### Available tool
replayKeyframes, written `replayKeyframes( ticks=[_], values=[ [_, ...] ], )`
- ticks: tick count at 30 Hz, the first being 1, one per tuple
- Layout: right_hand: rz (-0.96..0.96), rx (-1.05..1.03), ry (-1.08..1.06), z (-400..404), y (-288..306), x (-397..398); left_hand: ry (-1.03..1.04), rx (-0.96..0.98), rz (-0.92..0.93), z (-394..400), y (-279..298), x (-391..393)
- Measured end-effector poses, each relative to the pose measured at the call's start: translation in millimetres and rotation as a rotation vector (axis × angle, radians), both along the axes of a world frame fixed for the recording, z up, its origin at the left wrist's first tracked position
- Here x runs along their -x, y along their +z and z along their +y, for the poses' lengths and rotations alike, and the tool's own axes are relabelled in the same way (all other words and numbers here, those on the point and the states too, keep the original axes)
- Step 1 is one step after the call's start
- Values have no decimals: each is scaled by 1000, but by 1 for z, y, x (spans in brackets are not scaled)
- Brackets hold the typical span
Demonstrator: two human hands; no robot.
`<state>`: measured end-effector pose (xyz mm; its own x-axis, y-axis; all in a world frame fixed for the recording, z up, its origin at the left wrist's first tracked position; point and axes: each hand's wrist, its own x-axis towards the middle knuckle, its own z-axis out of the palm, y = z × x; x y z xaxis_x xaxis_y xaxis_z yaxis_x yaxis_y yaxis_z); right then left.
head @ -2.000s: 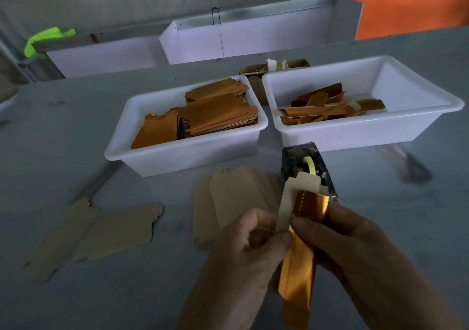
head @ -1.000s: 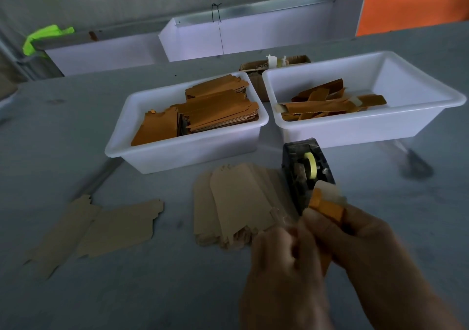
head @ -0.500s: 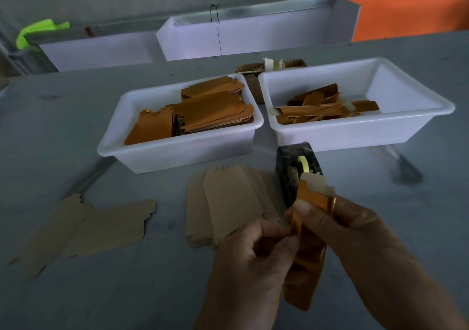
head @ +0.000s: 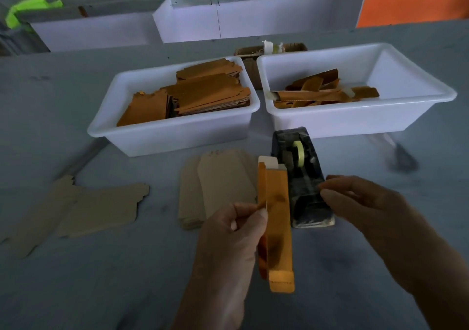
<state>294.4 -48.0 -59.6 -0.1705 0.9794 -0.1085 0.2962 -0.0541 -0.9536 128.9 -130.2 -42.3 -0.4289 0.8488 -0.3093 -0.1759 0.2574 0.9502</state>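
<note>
- Left hand [head: 236, 230]: thumb and curled fingers pinch the orange carton [head: 278, 218] midway.
- Right hand [head: 365, 203]: right of that grip, fingers extended forward, thumb and forefinger apart.

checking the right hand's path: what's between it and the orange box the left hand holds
The black tape dispenser stands between the right hand and the orange box held by the left hand, as the head view shows.

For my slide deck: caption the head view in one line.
Left hand holds a folded orange carton while the right hand reaches toward the black tape dispenser on the grey table.
</note>
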Motion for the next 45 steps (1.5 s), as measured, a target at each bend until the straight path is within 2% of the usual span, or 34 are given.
replayKeyframes(
  ticks=[7, 15, 19, 24, 26, 35, 40, 45],
  values=[
    [-73, -50, 23, 7, 0, 9, -18, -64, -108, 10, -1, -11],
    [-33, 4, 16, 5, 1, 16, -63, -103, -42, 21, 0, -22],
    [77, 67, -41, 2, -2, 20, -64, -111, -47, 21, 1, -26],
    [382, 208, -59, -7, 4, 21, -71, -121, -15, 19, -2, -27],
    [419, 222, -64, -10, 5, 17, -83, -115, -18, 20, -3, -27],
    [18, -98, -175, -25, -10, 18, -88, -75, -99, 21, -7, -12],
    [-6, -136, -219, -28, -14, 22, -177, -116, -94, 25, 0, -13],
    [71, -111, -218, -30, -13, 25, -285, -86, 89, 32, 9, -18]
  ],
)
